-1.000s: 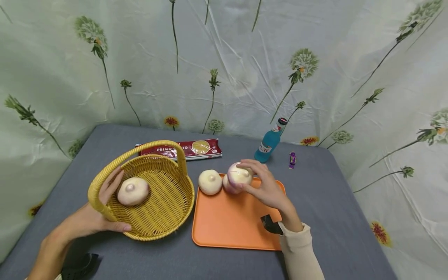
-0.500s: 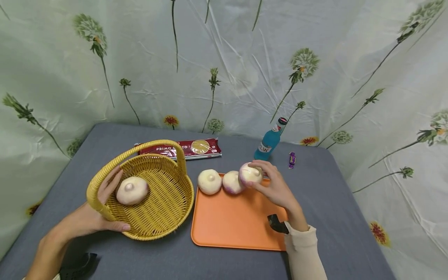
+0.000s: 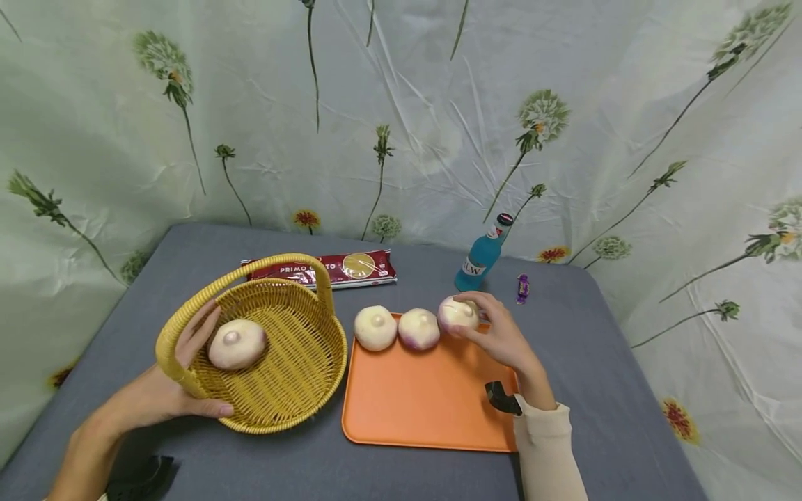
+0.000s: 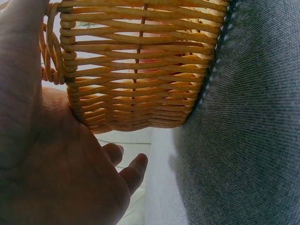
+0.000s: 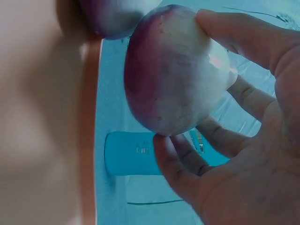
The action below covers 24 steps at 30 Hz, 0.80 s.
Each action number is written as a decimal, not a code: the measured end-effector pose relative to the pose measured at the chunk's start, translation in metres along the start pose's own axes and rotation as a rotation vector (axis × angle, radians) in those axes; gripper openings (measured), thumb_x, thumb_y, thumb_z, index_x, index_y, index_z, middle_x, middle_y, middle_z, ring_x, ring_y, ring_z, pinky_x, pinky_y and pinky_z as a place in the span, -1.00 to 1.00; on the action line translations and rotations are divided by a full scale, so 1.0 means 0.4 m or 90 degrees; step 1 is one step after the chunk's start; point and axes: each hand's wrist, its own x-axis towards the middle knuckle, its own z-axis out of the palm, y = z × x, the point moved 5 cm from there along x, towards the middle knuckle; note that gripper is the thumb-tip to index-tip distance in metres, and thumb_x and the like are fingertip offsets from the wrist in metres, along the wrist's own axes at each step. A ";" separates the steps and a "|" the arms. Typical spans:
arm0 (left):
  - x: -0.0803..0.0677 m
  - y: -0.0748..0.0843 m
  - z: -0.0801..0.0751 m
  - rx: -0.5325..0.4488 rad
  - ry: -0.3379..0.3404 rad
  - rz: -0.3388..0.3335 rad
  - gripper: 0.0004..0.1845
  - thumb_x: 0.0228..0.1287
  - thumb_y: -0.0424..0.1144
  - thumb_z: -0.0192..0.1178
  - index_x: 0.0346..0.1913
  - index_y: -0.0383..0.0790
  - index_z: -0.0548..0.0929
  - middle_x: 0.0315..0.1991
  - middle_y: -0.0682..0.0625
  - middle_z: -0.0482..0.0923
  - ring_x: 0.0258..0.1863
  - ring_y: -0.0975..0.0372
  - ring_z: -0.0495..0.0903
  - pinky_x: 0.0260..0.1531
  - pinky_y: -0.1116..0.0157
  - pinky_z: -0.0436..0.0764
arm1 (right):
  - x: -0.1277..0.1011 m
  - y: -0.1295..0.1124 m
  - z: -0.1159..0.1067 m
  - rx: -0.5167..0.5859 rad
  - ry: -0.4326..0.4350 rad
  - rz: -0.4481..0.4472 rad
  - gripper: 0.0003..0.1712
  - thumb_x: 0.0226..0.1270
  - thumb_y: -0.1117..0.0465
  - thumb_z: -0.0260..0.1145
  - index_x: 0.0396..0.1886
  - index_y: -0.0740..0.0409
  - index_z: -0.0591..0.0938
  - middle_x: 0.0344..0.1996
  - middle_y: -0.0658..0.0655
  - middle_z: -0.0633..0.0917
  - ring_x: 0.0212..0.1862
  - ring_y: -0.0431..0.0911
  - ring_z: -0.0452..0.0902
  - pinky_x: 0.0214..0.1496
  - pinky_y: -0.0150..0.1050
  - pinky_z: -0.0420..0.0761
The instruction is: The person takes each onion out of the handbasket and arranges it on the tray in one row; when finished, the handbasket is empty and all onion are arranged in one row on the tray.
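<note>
The held turnip (image 3: 457, 314) was round and creamy white, with a purple blush over one side that showed plainly in the right wrist view (image 5: 176, 70); a small pale nub sat at its top. It sat at the far right corner of the orange tray (image 3: 413, 396), just right of a second turnip (image 3: 418, 328) of the same colouring and touching or nearly touching it; a third turnip (image 3: 375, 327), whiter, lay left of that one at the tray's far left corner, so the three formed a row along the tray's far edge. The right hand (image 3: 501, 337) gripped the held turnip from the right side, fingers curled over its top and far side, thumb under its near side; the wrist lay over the tray's right edge, cream sleeve (image 3: 547, 445) trailing off the tray's near right corner. Whether the turnip rested on the tray or was held just above it could not be told. Left of the tray stood a yellow wicker basket (image 3: 294, 390) holding a fourth turnip (image 3: 237, 344). The left hand (image 3: 164, 390) held the basket's near left rim at the handle's base, thumb along the outer wall, fingers reaching inside beside that turnip. Beyond the tray lay a red pasta packet (image 3: 326, 267), a blue bottle (image 3: 479, 259) and a small purple sweet (image 3: 523, 287).
</note>
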 end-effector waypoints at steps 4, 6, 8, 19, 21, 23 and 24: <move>-0.002 -0.002 0.002 0.008 0.010 0.007 0.59 -0.40 -0.26 0.72 0.62 -0.25 -0.29 0.61 -0.22 -0.44 0.53 0.41 -0.43 0.22 0.74 -0.21 | -0.004 0.008 0.000 -0.016 -0.006 0.023 -0.46 0.22 0.15 0.51 0.21 -0.01 0.60 0.25 0.16 0.56 0.23 0.12 0.39 0.21 0.16 0.46; -0.003 -0.003 0.001 0.009 0.014 0.008 0.59 -0.39 -0.26 0.72 0.61 -0.26 -0.29 0.62 -0.22 -0.43 0.54 0.40 -0.43 0.22 0.74 -0.20 | -0.004 0.011 0.000 -0.029 -0.009 0.033 -0.46 0.22 0.14 0.51 0.21 -0.01 0.60 0.25 0.16 0.56 0.22 0.12 0.40 0.20 0.14 0.42; -0.003 -0.004 0.000 0.009 0.015 0.006 0.59 -0.38 -0.25 0.72 0.61 -0.26 -0.29 0.62 -0.18 -0.44 0.54 0.39 -0.42 0.22 0.74 -0.19 | -0.006 0.014 -0.001 -0.038 -0.010 0.044 -0.47 0.22 0.13 0.51 0.19 -0.02 0.61 0.24 0.15 0.56 0.21 0.12 0.41 0.20 0.13 0.39; 0.003 -0.003 -0.004 0.022 0.020 0.009 0.58 -0.40 -0.21 0.73 0.61 -0.27 -0.26 0.62 -0.22 -0.40 0.54 0.39 -0.40 0.24 0.73 -0.21 | -0.008 0.035 -0.001 -0.080 -0.009 0.046 -0.47 0.20 0.17 0.52 0.17 0.08 0.62 0.20 0.24 0.59 0.18 0.18 0.44 0.36 0.30 0.17; 0.003 -0.002 -0.003 0.022 0.021 0.015 0.59 -0.41 -0.22 0.73 0.61 -0.29 -0.26 0.61 -0.26 -0.39 0.55 0.38 -0.40 0.25 0.73 -0.21 | -0.007 0.035 0.002 -0.089 -0.015 0.045 -0.48 0.21 0.17 0.51 0.17 0.11 0.62 0.18 0.26 0.61 0.17 0.17 0.45 0.39 0.33 0.11; 0.003 -0.002 -0.003 0.024 0.021 0.016 0.59 -0.42 -0.22 0.73 0.61 -0.30 -0.25 0.60 -0.28 -0.38 0.55 0.38 -0.39 0.25 0.73 -0.22 | -0.007 0.034 0.005 -0.092 -0.024 0.048 -0.48 0.21 0.17 0.51 0.16 0.13 0.62 0.17 0.27 0.61 0.15 0.17 0.46 0.38 0.32 0.13; 0.004 -0.001 -0.003 0.024 0.022 0.016 0.59 -0.43 -0.22 0.73 0.61 -0.29 -0.25 0.60 -0.29 -0.37 0.54 0.39 -0.39 0.25 0.73 -0.22 | -0.008 0.034 0.006 -0.094 -0.027 0.050 -0.48 0.21 0.17 0.51 0.16 0.13 0.62 0.17 0.28 0.61 0.14 0.18 0.46 0.36 0.31 0.16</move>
